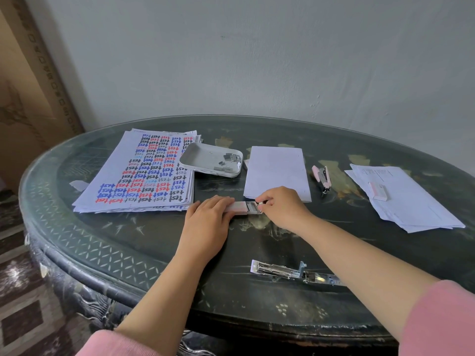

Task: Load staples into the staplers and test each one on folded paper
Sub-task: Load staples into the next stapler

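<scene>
Currently we press our left hand [208,214] flat on a small pale pink staple box [240,208] lying on the dark painted oval table [257,312], while our right hand [280,205] pinches a short silvery staple strip [261,201] at the box's open end. Nearer us lies an opened silver metal stapler [288,271], untouched; a small pink stapler [321,178] sits beside the blank folded white paper [276,170] (loose staples in the white tray [205,155]).
</scene>
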Motion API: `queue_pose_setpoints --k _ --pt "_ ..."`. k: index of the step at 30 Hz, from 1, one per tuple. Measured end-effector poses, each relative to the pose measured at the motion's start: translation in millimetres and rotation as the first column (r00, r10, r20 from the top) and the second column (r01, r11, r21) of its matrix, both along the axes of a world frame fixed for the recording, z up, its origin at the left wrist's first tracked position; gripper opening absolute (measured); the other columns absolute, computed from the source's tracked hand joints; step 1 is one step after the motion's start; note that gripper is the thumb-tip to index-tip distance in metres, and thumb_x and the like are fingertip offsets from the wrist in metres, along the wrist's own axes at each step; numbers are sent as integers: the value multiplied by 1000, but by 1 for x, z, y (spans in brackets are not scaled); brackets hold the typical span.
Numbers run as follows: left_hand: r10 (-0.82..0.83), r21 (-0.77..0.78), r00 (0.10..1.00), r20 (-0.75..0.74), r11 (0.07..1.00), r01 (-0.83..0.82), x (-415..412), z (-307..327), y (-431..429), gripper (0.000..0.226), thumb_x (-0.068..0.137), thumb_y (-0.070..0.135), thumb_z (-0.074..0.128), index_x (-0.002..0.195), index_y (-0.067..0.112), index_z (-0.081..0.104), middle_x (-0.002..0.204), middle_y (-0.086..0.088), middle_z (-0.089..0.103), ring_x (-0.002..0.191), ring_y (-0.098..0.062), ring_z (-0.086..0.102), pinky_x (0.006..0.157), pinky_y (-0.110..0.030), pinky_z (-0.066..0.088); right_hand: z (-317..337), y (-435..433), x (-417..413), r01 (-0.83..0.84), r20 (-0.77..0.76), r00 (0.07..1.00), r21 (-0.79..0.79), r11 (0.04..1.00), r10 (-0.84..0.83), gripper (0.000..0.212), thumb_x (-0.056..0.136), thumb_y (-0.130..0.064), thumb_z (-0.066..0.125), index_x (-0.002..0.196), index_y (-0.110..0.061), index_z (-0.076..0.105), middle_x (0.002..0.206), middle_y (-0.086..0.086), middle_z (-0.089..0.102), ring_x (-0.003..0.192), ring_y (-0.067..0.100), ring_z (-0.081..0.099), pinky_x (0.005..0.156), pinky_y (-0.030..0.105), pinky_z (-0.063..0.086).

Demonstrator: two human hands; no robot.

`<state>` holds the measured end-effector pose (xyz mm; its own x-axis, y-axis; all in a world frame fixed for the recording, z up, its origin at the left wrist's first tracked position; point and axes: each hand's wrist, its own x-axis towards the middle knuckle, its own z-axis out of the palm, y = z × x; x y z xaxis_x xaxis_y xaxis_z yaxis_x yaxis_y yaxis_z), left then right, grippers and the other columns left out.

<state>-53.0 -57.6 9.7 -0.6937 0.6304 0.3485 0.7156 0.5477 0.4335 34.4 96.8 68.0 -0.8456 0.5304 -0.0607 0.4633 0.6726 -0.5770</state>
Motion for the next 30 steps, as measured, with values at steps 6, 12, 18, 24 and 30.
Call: queue_pose_setpoints --k 6,12,18,24,30 --pt "0 -9 1000 0 1000 0 0 1 0 33 98 35 45 130 30 53 134 15 54 129 -7 43 112 -35 24 5 6 2 -47 63 997 21 999 46 35 85 -10 70 120 -10 66 114 7 67 98 20 62 94 29 48" --pt "0 -1 1000 1 1000 0 0 0 0 33 98 34 46 129 30 54 133 15 55 128 -7 44 111 -35 25 7 7 2 -101 -41 993 157 982 108 31 83 -13 73 113 -17 69 97 -4 53 83 8 52 78 20 39" --pt "-5 1 1000 -6 1000 5 0 0 0 33 98 35 46 129 29 54 134 14 55 130 -7 43 111 -34 24 5 4 -1 -207 -35 975 201 957 218 32 85 -11 70 116 -19 69 104 -3 61 80 3 47 82 21 43" --pt "-4 11 1000 -10 1000 4 -1 -2 0 32 97 35 47 128 29 55 132 14 56 128 -8 45 109 -34 25 5 7 -1 -212 -36 974 192 958 222 32 84 -13 72 115 -18 70 108 -2 64 84 6 46 82 21 40" --pt "-8 18 1000 -11 1000 9 -2 -2 1 32 97 35 47 128 29 55 132 14 56 128 -8 45 110 -35 25 11 9 -2 -168 -52 983 160 973 178 30 79 -14 77 108 -22 73 99 -5 66 79 8 56 84 27 49"
